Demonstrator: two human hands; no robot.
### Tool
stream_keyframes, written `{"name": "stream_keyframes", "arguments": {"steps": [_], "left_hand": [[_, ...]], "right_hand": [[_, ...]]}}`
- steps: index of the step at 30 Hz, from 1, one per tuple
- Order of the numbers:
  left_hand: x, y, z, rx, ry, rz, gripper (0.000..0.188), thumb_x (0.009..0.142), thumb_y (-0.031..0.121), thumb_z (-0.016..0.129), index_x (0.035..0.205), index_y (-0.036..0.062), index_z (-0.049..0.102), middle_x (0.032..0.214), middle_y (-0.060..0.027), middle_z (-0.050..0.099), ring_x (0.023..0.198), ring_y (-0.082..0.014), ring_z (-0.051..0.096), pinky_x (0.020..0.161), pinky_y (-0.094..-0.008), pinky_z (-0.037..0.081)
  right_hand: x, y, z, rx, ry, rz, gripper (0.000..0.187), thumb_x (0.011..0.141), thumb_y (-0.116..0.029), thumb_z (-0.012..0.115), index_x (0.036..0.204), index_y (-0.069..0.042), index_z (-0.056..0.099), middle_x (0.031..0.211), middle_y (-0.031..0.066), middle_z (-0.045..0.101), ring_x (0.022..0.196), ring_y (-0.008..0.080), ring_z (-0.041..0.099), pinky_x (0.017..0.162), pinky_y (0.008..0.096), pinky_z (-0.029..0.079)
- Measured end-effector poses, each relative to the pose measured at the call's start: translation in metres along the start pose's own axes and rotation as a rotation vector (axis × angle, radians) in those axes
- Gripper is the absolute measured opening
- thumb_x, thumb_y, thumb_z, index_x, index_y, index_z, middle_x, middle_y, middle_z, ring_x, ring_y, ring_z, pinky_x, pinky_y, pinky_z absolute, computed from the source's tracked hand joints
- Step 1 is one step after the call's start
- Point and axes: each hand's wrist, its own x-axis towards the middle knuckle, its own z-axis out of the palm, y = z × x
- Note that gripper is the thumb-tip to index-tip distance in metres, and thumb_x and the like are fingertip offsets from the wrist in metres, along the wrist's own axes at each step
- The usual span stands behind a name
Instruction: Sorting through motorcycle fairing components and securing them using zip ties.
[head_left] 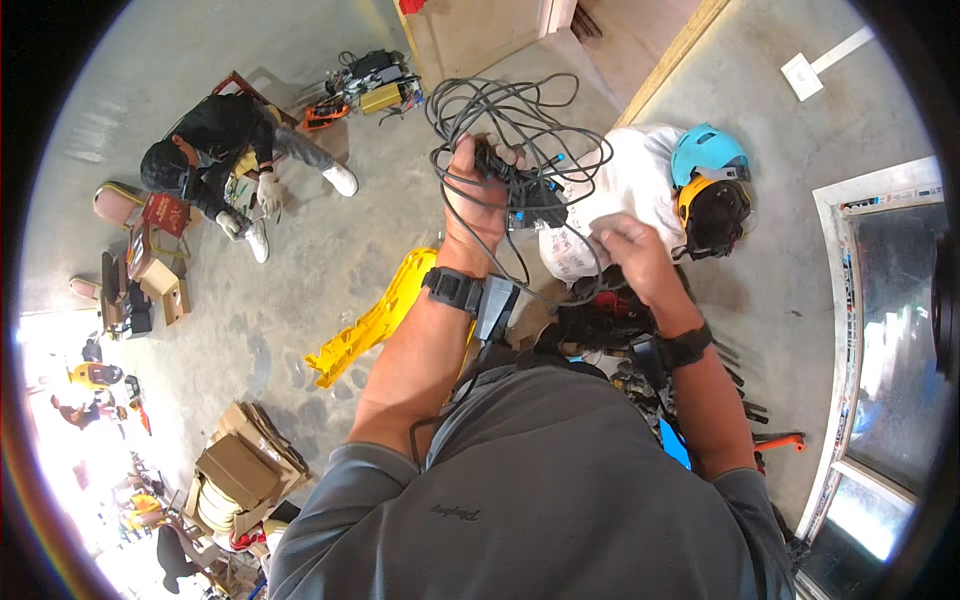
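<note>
A loose coil of black cable (516, 178) hangs in the air in front of me. My left hand (478, 200) is closed around its gathered middle, and wide loops spread above and to the right. Among the strands, just right of that hand, sits a dark block (540, 205) with blue parts; its kind is unclear. My right hand (636, 252) is raised beside the right side of the loops, fingers curled together and slightly blurred. A strand runs close to its fingertips, but whether they pinch it is unclear. Both wrists wear black straps.
A white sack (645, 180) stands ahead right, with a turquoise helmet (705, 150) and a yellow helmet (712, 215) beside it. Yellow plastic (385, 305) lies on the floor. A gloved person (215, 135) sits far left. Cardboard (240, 470) is piled lower left; a framed glass panel (895, 330) stands right.
</note>
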Motion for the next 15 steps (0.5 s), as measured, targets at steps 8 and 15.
{"name": "stream_keyframes", "arguments": {"steps": [8,15], "left_hand": [[-0.012,-0.002,0.000,0.002,0.005,-0.041,0.032,0.096,0.036,0.051,0.095,0.0045,0.059,0.086,-0.0088,0.064,0.083,-0.0280,0.062,0.084,-0.0420,0.049],[-0.008,0.004,-0.022,0.152,0.071,-0.108,0.038,0.097,0.038,0.047,0.103,0.0019,0.055,0.096,-0.0174,0.065,0.090,-0.0351,0.062,0.086,-0.0459,0.047]], "right_hand": [[-0.016,-0.012,0.078,0.061,-0.352,0.084,0.036,0.090,-0.019,0.063,0.118,0.002,0.057,0.099,0.0031,0.064,0.081,0.0104,0.059,0.070,0.0278,0.050],[-0.013,-0.068,0.035,-0.138,-0.138,-0.032,0.011,0.089,-0.011,0.060,0.093,-0.001,0.063,0.068,-0.0040,0.053,0.056,0.0048,0.044,0.051,0.0215,0.036]]}}
